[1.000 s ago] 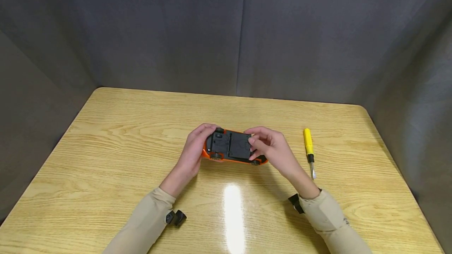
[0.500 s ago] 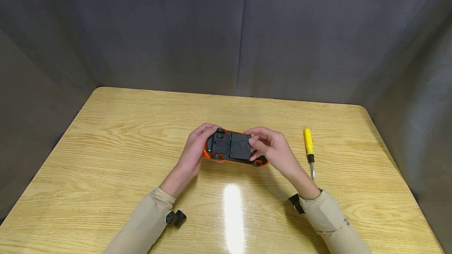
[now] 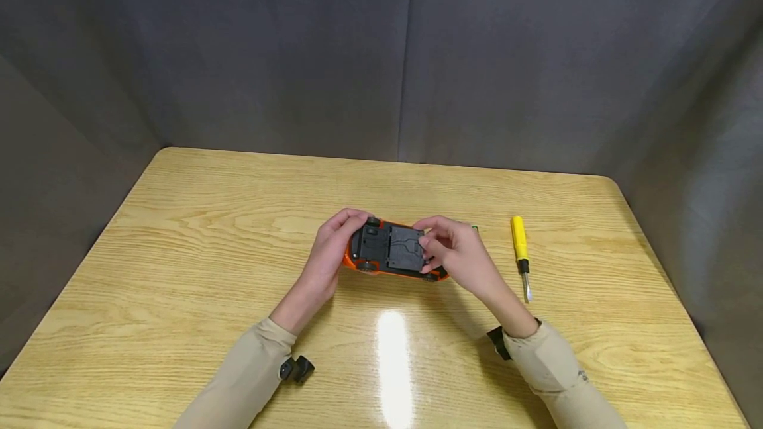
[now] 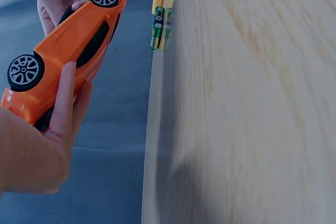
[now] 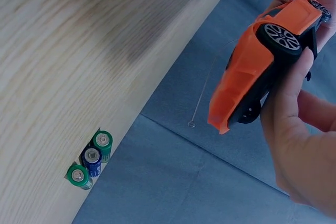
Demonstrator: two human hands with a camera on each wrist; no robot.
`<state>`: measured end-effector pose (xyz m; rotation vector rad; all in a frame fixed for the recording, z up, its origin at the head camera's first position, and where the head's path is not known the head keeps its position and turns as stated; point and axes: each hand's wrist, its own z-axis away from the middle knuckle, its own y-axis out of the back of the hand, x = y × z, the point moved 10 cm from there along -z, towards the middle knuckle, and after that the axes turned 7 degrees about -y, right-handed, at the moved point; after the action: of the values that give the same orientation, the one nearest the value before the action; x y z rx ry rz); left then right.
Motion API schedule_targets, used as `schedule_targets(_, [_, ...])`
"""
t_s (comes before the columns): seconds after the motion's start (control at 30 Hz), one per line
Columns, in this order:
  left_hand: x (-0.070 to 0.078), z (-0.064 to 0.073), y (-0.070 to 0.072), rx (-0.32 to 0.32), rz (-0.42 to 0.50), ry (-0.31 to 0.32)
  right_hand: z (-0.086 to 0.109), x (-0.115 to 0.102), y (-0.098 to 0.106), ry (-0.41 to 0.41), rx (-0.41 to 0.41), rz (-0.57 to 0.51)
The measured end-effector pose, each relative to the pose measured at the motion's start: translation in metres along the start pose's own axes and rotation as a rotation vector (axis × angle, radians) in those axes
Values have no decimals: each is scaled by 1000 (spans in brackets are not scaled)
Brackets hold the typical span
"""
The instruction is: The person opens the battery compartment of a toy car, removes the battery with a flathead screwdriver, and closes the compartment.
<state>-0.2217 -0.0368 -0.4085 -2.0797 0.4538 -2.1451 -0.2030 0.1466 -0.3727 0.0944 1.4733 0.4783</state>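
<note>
An orange toy car (image 3: 374, 243) is held above the table with its black underside facing up. My left hand (image 3: 329, 243) grips the car's left end, thumb near a wheel. In the left wrist view its fingers (image 4: 64, 98) lie along the orange body (image 4: 63, 45). At the other end, my right hand (image 3: 461, 250) pinches the edge of a black rectangular cover (image 3: 405, 248) on the underside. That cover looks tilted up from the car. In the right wrist view, my right hand (image 5: 299, 135) partly hides the cover and its fingertip grip.
A screwdriver (image 3: 520, 243) with a yellow handle lies on the wooden table (image 3: 238, 217), right of my hands. Green and blue batteries (image 5: 92, 156) stand side by side, mostly behind my right hand in the head view. A thin wire (image 5: 202, 93) hangs from the car.
The black cover's tilt has changed slightly, and its surface looks lighter with more detail. A green battery edge now shows beyond my right hand. Both hands stay almost in place.
</note>
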Motion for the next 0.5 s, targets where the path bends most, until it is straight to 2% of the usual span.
schedule_targets(0.23, [-1,2,2,17,-2,4,0,2,-2,-8,-7,17])
schedule_targets(0.5, [1,0,1,14,-14,-13,1,-2,-1,26,12,6])
